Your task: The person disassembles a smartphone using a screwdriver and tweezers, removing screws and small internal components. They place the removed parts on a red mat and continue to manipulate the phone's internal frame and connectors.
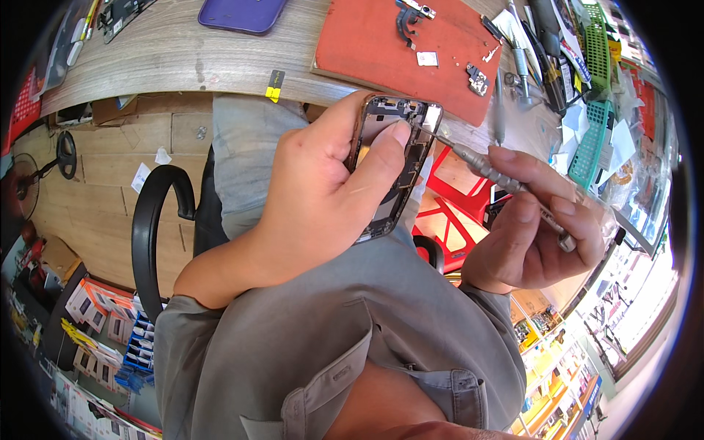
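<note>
Left hand [315, 198]: its grip is wrapped around an opened phone frame [392, 165], fingers behind it and the thumb pressed across the open face, probably to keep the frame from twisting under the tool.
Phone frame: held in the air in front of the person's grey shirt [330, 330], below the near edge of the bench [169, 59], not resting on it; tilted so that its open inside faces the camera.
Right hand [532, 227]: its grip is pinched on a slim metal screwdriver [488, 170], thumb and fingers along the shaft near the back end, a hold that suits fine turning.
Screwdriver tip: it meets the frame's upper right corner; whether it sits in a screw is too small to tell.
Red mat [407, 44]: on the bench toward its far right part, carrying small loose phone parts [478, 79], kept apart from each other on the mat.
Purple phone case [242, 13]: at the far edge of the bench, well apart from the hands.
Yellow-and-black tag [274, 84]: at the near edge of the bench, just above the shirt.
Tools and green baskets [590, 139]: crowded at the right end of the bench, near the right hand's side.
In the way: the left thumb covers part of the frame's inside; the black chair arm [150, 220] stands to the person's left, clear of both hands.
</note>
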`<state>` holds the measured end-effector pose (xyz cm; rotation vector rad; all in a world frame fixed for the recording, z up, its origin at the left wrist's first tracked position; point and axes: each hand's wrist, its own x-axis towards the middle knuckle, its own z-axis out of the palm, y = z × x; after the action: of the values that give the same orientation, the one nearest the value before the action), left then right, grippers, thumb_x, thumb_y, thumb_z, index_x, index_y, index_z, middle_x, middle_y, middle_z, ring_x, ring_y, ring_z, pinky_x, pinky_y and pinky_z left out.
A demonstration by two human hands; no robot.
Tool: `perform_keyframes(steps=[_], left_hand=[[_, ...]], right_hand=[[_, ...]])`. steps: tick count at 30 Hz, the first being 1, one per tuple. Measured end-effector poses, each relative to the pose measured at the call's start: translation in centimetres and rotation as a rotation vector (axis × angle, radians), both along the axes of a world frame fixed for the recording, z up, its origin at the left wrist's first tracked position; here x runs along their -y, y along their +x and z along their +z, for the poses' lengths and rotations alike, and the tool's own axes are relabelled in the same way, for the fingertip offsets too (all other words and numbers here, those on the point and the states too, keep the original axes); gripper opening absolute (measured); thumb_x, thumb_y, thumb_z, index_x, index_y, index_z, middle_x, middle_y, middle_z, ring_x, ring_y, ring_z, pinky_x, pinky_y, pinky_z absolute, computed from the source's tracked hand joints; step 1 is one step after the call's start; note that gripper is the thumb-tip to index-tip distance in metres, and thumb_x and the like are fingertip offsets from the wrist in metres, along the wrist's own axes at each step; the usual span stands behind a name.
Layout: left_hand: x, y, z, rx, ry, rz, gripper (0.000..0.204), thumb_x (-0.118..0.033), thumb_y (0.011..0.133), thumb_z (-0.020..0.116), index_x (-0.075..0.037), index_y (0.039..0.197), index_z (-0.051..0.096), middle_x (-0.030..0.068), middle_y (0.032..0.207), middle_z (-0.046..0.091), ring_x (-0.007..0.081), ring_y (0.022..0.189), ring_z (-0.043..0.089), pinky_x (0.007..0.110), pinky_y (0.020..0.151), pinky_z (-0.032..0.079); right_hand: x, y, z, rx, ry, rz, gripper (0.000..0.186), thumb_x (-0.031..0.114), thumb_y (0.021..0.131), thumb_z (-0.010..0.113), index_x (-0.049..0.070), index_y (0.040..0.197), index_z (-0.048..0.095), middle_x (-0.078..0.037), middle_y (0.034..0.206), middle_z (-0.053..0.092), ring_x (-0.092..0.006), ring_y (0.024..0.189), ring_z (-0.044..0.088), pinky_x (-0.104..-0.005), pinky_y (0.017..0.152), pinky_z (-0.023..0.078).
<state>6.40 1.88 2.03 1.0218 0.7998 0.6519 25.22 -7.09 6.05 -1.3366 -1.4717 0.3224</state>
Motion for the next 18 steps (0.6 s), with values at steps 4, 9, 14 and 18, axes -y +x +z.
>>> perform_keyframes(steps=[4, 9, 14, 18], left_hand=[[-0.1, 0.0, -0.1, -0.056, 0.066, 0.025, 0.023, -0.009, 0.117, 0.060, 0.007, 0.133, 0.066, 0.0132, 0.108, 0.082, 0.0173, 0.092, 0.081, 0.031, 0.081, 0.065], [-0.5, 0.2, -0.8, -0.109, 0.162, 0.030, 0.022, -0.007, 0.116, 0.059, 0.007, 0.130, 0.068, 0.0122, 0.107, 0.082, 0.0163, 0.092, 0.080, 0.032, 0.082, 0.066], [-0.6, 0.3, -1.2, -0.131, 0.206, 0.067, 0.021, -0.008, 0.115, 0.060, 0.006, 0.129, 0.069, 0.0114, 0.106, 0.082, 0.0153, 0.091, 0.080, 0.031, 0.081, 0.065], [-0.8, 0.2, -1.1, -0.180, 0.207, 0.047, 0.020, -0.008, 0.115, 0.060, 0.005, 0.128, 0.069, 0.0108, 0.104, 0.083, 0.0143, 0.091, 0.080, 0.029, 0.080, 0.063]], right_hand=[[-1.1, 1.1, -0.6, 0.059, 0.146, 0.126, 0.043, -0.020, 0.091, 0.076, -0.006, 0.125, 0.054, -0.037, 0.108, 0.075, -0.0379, 0.095, 0.081, -0.0352, 0.076, 0.067], [-1.3, 2.1, 1.2, 0.305, 0.057, 0.145, 0.043, -0.019, 0.078, 0.086, -0.005, 0.113, 0.064, -0.032, 0.107, 0.076, -0.0338, 0.092, 0.081, -0.0313, 0.070, 0.064], [-1.7, 1.2, 1.4, 0.425, 0.071, 0.085, 0.039, -0.016, 0.074, 0.087, -0.007, 0.107, 0.069, -0.027, 0.099, 0.077, -0.0317, 0.086, 0.081, -0.0323, 0.068, 0.065], [-1.7, 0.1, 1.9, 0.417, 0.005, 0.082, 0.037, -0.018, 0.076, 0.084, -0.005, 0.106, 0.067, -0.025, 0.101, 0.078, -0.0386, 0.091, 0.081, -0.0431, 0.079, 0.069]])
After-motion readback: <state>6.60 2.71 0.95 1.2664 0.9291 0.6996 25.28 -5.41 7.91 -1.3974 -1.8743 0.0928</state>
